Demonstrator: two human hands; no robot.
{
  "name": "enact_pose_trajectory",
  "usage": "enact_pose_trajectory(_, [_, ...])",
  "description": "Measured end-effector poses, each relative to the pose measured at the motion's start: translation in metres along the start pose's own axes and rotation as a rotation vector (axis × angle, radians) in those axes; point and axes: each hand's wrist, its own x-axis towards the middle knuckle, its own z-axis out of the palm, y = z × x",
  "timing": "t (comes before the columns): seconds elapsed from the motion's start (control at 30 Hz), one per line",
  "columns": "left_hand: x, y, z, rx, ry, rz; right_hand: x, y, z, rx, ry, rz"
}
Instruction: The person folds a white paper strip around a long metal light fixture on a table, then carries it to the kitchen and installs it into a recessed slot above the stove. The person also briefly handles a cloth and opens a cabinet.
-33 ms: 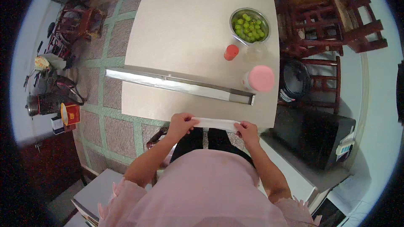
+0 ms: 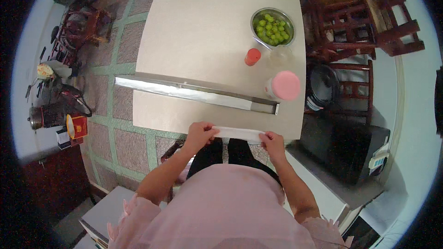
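Since the earlier frame, both hands have shifted a touch to the right and slightly up toward the counter, carrying the white strip with them; the things on the counter look unchanged in their places. The strip hangs between the two hands across the counter's near edge, right of that edge's middle; whether it touches the edge cannot be told from above.

It looks thin and folded flat, so it is probably very light and soft, more like cloth or paper than anything rigid, though the material is too small to tell for sure. Such a piece should sag or crease if one end is let go, and a hard pull might stretch or tear it. It does not look slippery. The two short ends seem the best places to take hold, with thumb and fingers pinched flat, keeping the span even.

The left grip is closed in a pinch on the strip's left end; the right grip pinches its right end. The strip runs nearly level between them, its middle free and fairly taut.

Beyond it, a long metal channel lies across the counter, its one end poking past the left edge; a pink-lidded jar stands by the right edge.
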Motion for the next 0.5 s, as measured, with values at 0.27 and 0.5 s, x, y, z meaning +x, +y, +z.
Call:
enact_pose_trajectory(0.27, [0.108, -0.001, 0.053, 0.464, 0.324, 0.427, 0.065, -0.026, -0.015, -0.575, 0.525, -0.383])
enact_pose_trajectory(0.5, [0.117, 0.003, 0.070, 0.829, 0.324, 0.513, 0.095, -0.018, -0.006, -0.779, 0.575, -0.477])
